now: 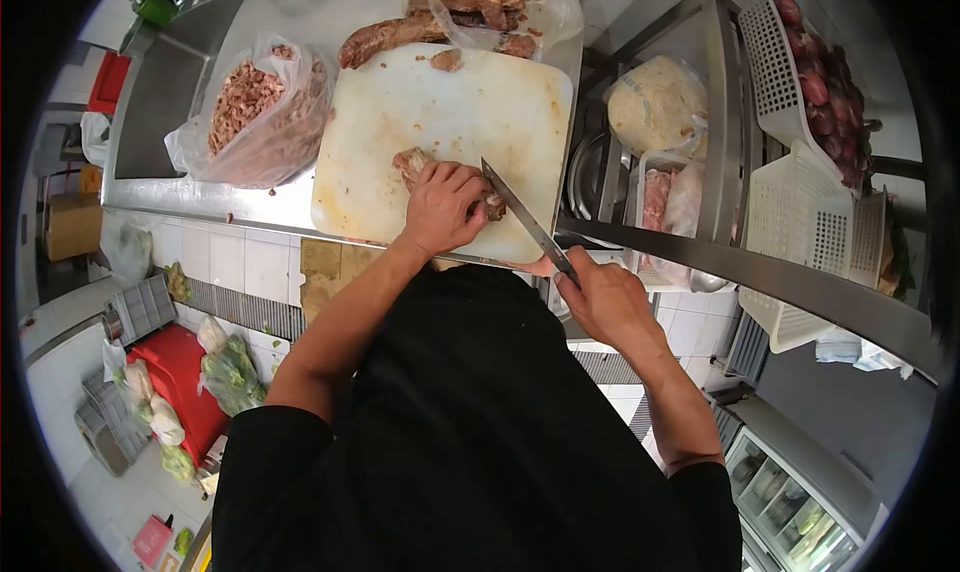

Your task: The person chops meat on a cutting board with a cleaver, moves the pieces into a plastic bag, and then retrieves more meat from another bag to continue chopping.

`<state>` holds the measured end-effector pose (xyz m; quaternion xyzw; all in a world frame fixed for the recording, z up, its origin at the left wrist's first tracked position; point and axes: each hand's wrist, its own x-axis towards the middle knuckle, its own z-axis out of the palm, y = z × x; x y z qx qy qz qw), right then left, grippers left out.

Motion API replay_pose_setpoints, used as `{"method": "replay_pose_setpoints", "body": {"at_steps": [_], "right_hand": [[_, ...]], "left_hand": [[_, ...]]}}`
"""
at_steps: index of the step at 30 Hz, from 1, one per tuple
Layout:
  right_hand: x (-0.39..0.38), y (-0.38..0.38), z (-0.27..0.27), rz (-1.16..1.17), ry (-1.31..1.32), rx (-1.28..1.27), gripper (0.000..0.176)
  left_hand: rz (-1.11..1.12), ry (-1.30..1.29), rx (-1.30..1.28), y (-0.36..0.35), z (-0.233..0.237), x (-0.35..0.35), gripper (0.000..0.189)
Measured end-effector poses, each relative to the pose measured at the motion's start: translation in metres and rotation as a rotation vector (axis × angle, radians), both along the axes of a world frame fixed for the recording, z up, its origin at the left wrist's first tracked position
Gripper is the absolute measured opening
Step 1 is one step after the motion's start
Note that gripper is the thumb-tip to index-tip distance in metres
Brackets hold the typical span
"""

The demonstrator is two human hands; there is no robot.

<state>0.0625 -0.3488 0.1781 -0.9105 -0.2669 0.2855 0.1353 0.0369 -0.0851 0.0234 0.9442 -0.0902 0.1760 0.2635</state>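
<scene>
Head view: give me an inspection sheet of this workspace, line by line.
Surface: white cutting board, stained, with scraps, on a metal counter.
Job's things: meat piece on the board; knife with its blade beside the meat.
Clutter: plastic bag of what looks like chopped meat, left of the board; larger meat pieces at its far edge.
Hands: left hand over the meat, holding it; right hand gripping the knife handle.
Cables: nothing seen.
Surroundings: sink left; metal rack with white baskets right.

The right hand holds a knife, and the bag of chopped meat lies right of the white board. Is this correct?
Not quite: the head view shows the bag of chopped meat left of the white board; the right hand does hold a knife.
</scene>
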Motion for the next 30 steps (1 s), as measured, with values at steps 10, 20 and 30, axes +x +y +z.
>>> {"method": "replay_pose_setpoints", "body": {"at_steps": [10, 20, 30], "right_hand": [[0.042, 0.057, -0.054, 0.088, -0.031, 0.093, 0.021], [0.015, 0.022, -0.056, 0.052, 0.010, -0.001, 0.023], [0.035, 0.048, -0.051, 0.068, -0.067, 0.103, 0.020]], "left_hand": [[0.033, 0.026, -0.029, -0.001, -0.007, -0.001, 0.028], [0.037, 0.022, -0.025, -0.001, -0.008, -0.003, 0.027], [0.064, -0.019, -0.046, -0.001, -0.007, -0.006, 0.027]]}}
